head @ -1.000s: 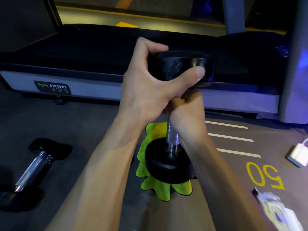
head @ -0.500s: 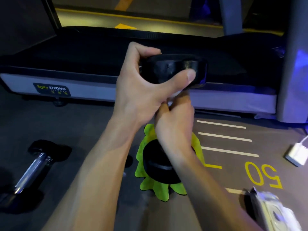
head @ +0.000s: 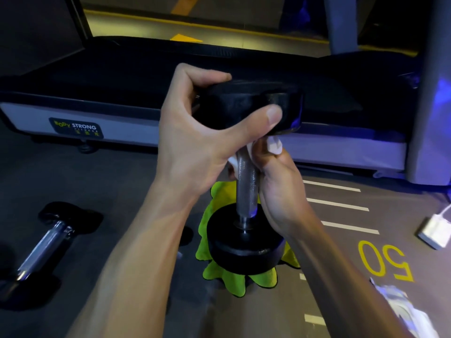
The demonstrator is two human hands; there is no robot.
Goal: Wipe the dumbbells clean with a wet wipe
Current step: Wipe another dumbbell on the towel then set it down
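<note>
A black dumbbell (head: 246, 247) with a knurled metal handle stands upright on a green cloth (head: 234, 276) on the floor. My left hand (head: 207, 132) grips its upper black head from the left, thumb across the front. My right hand (head: 275, 181) curls around the handle from the right and holds a white wet wipe (head: 274, 143) against the metal; bits of the wipe stick out at the top and on the left of the handle. A second dumbbell (head: 46, 242) lies on its side on the floor at the left.
A treadmill (head: 102, 113) with a grey side rail runs across behind the dumbbell. A wet wipe packet (head: 402, 308) lies at the bottom right, and a white charger block (head: 434, 230) with cable at the right. Yellow "50" and white lines mark the floor.
My right hand has slid back up the handle with the wipe, so the lower handle and bottom head show again. My left hand keeps its grip on the top head.
</note>
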